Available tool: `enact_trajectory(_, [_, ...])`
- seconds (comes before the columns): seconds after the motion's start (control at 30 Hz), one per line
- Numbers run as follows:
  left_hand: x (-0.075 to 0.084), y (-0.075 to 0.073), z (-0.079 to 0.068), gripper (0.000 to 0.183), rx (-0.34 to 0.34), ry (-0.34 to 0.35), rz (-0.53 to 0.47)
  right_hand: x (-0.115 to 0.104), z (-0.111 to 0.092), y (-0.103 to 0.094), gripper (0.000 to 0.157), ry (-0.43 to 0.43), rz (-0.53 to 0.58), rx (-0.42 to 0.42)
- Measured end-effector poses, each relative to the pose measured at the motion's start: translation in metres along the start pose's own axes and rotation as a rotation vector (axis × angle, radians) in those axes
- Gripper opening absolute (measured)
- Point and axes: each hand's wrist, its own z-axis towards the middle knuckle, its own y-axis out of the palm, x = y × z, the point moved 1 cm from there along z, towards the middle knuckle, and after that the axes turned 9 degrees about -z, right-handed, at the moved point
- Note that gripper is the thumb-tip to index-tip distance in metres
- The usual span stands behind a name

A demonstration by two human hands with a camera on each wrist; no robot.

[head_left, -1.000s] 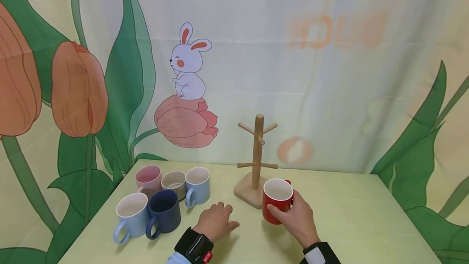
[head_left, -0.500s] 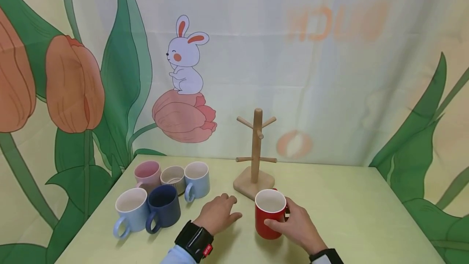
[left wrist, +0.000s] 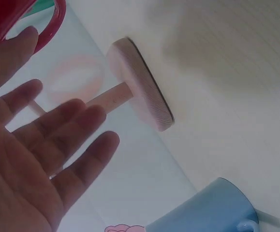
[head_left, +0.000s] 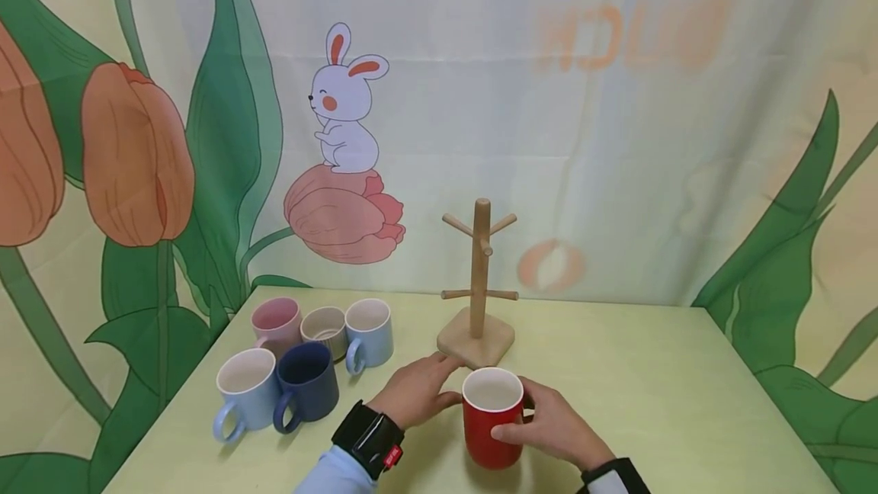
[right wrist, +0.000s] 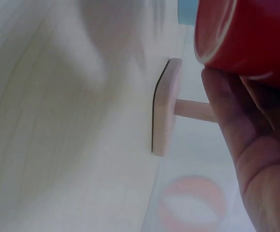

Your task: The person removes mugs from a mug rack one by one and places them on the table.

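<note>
My right hand (head_left: 559,427) grips a red mug (head_left: 488,437) with a white inside, thumb across its near side and fingers at the handle side. The mug is upright, and in the right wrist view its base (right wrist: 214,36) shows apart from the tabletop. My left hand (head_left: 420,393) reaches in from the left with fingers extended, holding nothing; its thumb tip is right at the mug's side. In the left wrist view those fingers (left wrist: 89,162) are spread loosely, below the red handle (left wrist: 52,29). Just behind both hands stands a wooden mug tree (head_left: 480,273) with bare pegs.
Several mugs are grouped on the left of the table (head_left: 638,372): a pink one (head_left: 276,324), a grey-beige cup (head_left: 325,326), two light blue ones (head_left: 370,334) (head_left: 245,395) and a navy one (head_left: 309,383). A printed curtain (head_left: 617,136) hangs behind.
The right hand has brought the red mug left and nearer, away from the mug tree's base. My left hand has shifted slightly right, up to the mug. The other mugs stay put.
</note>
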Motion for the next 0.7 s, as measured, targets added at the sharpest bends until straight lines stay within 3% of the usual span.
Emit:
enact_trajectory(0.13, [0.0019,-0.0013,0.0018,0.051,-0.065,0.047,-0.033,-0.0049,-0.0003,0.0006,0.064,-0.023,0.013,-0.093])
enact_trajectory(0.33, [0.0043,-0.0025,0.0013,0.053,-0.135,0.105,-0.016,-0.0082,-0.0026,0.0014,0.063,-0.048,0.002,-0.16])
enact_trajectory(0.53, [0.0048,-0.0023,0.0028,0.041,-0.164,0.153,-0.044,-0.0088,-0.0029,0.0016,0.063,-0.022,0.021,-0.215])
enact_trajectory(0.7, [0.0014,-0.0015,0.0036,0.028,-0.177,0.243,-0.053,-0.0064,-0.0035,0.0021,0.062,-0.003,0.048,-0.272])
